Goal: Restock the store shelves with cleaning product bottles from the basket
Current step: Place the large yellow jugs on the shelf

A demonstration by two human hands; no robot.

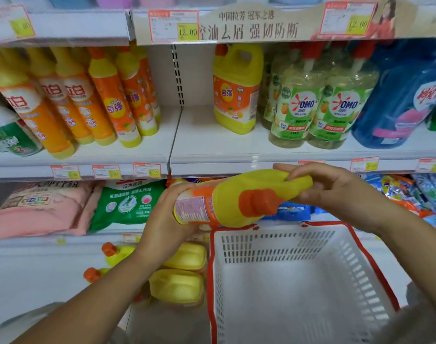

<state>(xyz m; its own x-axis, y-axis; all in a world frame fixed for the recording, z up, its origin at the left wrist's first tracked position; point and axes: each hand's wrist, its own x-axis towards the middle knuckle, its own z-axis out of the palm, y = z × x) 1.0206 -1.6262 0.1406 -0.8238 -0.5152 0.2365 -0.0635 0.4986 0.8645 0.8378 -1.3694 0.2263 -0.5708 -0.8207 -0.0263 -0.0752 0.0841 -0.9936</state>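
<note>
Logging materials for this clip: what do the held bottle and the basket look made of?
Held bottle: probably opaque yellow plastic, smooth with slight sheen, moulded handle. Basket: seemingly rigid white plastic, matte, slotted moulded walls, red rim.

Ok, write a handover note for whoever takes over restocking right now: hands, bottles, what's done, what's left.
Left hand grips the yellow detergent jug by its base; right hand holds its handle end.
It lies sideways above the white basket, which shows no bottles.
Done: one matching jug stands on the middle shelf, free space to its left.
Left: shelve the held jug; more yellow jugs lie beside the basket.
</note>
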